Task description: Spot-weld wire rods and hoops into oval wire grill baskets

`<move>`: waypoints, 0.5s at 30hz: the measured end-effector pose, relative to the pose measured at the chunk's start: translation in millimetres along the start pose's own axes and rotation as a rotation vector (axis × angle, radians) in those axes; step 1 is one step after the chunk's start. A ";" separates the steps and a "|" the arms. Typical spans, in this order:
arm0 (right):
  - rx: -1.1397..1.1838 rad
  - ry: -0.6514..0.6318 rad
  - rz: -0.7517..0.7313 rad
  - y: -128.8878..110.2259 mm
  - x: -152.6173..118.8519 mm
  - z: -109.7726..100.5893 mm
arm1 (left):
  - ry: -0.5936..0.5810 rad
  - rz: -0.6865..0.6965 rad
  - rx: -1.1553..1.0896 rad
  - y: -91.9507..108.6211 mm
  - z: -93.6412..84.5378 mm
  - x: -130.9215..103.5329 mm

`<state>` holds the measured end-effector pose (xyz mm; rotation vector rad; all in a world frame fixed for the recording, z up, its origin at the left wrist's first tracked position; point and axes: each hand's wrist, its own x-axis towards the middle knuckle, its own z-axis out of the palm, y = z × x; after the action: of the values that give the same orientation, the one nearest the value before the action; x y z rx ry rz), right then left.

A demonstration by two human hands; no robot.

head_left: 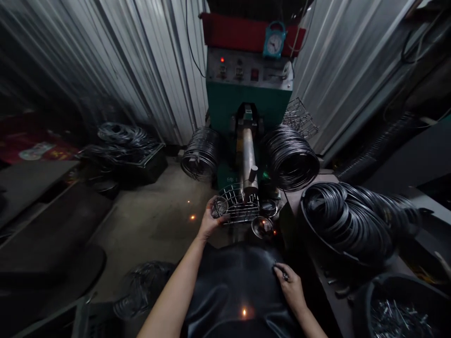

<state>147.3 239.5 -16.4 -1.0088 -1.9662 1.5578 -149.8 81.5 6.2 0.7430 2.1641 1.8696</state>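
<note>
A wire basket [237, 217] sits under the tip of the welding machine's metal arm [249, 155]. My left hand [209, 221] grips the basket by its left side, thumb in front and fingers around the edge. Low over my black apron [239, 286], my right hand [291, 285] is closed on a few small metal pieces [285, 276], whose exact kind is too small to make out. Just right of the basket is a small round metal dish [262, 227]. Orange sparks [192, 217] glow left of the basket and in front of the apron.
Wire ring bundles hang left [200, 155] and right [291, 159] of the green machine [225, 103]. A big heap of wire rings [347, 218] lies at right. Near me stands a black bucket [364, 305] of short metal pieces. A crate [151, 162] is at left.
</note>
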 end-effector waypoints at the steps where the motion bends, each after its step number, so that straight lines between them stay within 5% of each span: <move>1: -0.036 -0.010 -0.031 3.6 -1.6 -1.8 | 0.010 -0.022 -0.065 1.4 0.9 1.0; 5: -0.121 -0.106 -0.082 -20.2 1.0 -3.1 | 0.067 -0.057 -0.116 14.4 -6.8 -6.6; 11: -0.218 -0.463 -0.250 -142.6 19.1 19.4 | -0.052 0.131 0.247 52.1 -21.2 -52.1; 15: -0.305 -0.701 -0.185 -178.5 37.2 40.7 | -0.132 0.252 0.459 75.3 -13.0 -65.8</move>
<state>45.6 223.6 139.5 -0.3645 -2.7381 1.6787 -80.6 44.5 69.5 1.2366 2.5356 1.3710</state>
